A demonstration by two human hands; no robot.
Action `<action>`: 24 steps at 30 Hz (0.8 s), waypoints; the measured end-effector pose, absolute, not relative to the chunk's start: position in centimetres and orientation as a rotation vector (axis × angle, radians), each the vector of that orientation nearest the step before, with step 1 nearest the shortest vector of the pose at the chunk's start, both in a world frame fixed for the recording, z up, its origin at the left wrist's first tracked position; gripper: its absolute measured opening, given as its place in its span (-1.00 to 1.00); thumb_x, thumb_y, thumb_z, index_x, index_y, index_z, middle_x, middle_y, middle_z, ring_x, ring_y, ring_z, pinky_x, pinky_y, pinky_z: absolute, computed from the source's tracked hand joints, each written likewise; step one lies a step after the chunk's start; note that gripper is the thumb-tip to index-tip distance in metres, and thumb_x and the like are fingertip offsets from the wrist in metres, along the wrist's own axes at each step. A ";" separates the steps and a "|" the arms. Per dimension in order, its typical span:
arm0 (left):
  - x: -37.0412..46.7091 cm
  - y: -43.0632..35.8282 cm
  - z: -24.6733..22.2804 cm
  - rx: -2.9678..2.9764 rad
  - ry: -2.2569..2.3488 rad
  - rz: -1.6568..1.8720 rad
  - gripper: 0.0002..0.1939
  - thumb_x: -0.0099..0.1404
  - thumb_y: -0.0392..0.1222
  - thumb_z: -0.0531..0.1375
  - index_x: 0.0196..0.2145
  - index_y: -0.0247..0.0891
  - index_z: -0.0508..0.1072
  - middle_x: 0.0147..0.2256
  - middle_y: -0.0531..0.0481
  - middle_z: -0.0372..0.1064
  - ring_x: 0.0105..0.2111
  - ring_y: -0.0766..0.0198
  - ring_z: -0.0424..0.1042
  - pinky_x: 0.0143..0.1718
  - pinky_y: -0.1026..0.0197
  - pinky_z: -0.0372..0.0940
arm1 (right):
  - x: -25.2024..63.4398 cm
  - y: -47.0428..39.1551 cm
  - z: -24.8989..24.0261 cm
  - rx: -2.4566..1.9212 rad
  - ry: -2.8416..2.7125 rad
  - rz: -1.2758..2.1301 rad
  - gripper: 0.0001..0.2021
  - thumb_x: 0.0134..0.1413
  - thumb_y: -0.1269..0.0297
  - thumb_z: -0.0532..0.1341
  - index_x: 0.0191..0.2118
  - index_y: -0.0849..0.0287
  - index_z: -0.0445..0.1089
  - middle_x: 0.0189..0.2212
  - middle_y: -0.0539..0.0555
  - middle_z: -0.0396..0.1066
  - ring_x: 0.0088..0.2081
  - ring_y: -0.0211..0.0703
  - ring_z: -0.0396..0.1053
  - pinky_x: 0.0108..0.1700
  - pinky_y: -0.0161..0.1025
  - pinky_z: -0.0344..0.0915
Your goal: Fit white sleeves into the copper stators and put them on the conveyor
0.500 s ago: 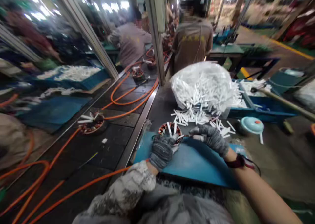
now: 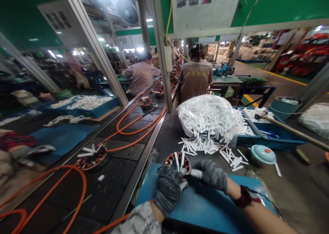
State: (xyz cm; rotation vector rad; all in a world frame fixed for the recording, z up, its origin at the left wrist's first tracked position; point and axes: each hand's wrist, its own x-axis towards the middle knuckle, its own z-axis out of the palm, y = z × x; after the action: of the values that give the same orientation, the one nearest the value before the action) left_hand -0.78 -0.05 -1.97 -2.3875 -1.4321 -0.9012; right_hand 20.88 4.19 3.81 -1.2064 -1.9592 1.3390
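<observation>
A round motor part with copper windings (image 2: 187, 162) sits at the far edge of a blue mat (image 2: 203, 206), with white tubes (image 2: 177, 161) standing up in it. My left hand (image 2: 168, 189), in a grey glove, rests against its near left side with fingers curled; the glove hides how it grips. At the part's right side is my right hand (image 2: 212, 175), also gloved, its bare fingertips pinched together beside the windings. Anything between those fingertips is too small to tell. Loose white tubes (image 2: 197, 144) lie just beyond the part.
Behind stand a clear bag of white tubes (image 2: 209, 115) and blue bins (image 2: 282, 139). A light blue round container (image 2: 262, 155) is at right. Left, a line carries orange hoses (image 2: 131, 132) and another wound part (image 2: 94, 158). A co-worker's gloved hand (image 2: 25, 153) is far left.
The view has tilted up, so the bench sits lower in the picture. My right hand has come closer to the wound part. At far left a co-worker's gloved hand now shows.
</observation>
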 end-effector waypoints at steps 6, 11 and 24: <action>-0.6 -0.3 -2.0 -2.404 -1.481 -0.812 -0.80 0.40 -0.01 0.31 -0.05 0.00 0.63 -0.20 0.02 0.64 -0.22 0.09 0.58 0.03 -0.02 0.31 | 20.6 1.3 0.3 -1.234 -1.344 1.852 -0.27 0.09 -0.54 0.05 -0.61 0.10 0.32 -0.83 -0.12 0.07 -0.75 -0.35 -0.03 -0.64 -0.32 0.01; -0.7 -0.2 -2.0 -2.391 -1.448 -0.800 -0.78 0.38 -0.02 0.32 -0.05 -0.02 0.63 -0.22 0.00 0.62 -0.23 0.10 0.56 0.03 -0.03 0.30 | 20.7 0.1 2.0 -1.212 -1.694 1.219 -0.51 0.08 -0.25 0.34 -0.16 0.08 0.61 -0.26 0.17 0.65 -0.24 -0.03 0.55 -0.16 -0.18 0.42; -0.9 -0.2 -2.1 -2.500 -1.376 -0.571 -0.69 0.42 -0.06 0.26 0.07 -0.14 0.57 -0.22 -0.12 0.62 -0.19 0.01 0.57 0.05 -0.13 0.36 | 18.2 0.3 0.7 -1.352 -1.365 1.768 -0.23 0.12 -0.54 0.00 -0.48 0.16 0.45 -0.81 -0.06 0.24 -0.75 -0.31 0.12 -0.61 -0.32 0.13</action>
State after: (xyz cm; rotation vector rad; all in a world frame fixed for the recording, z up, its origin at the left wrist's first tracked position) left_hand -0.91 -0.16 -2.12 -2.5001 -1.3764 -0.5713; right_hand 18.15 0.34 0.73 -1.3522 -1.3653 1.7676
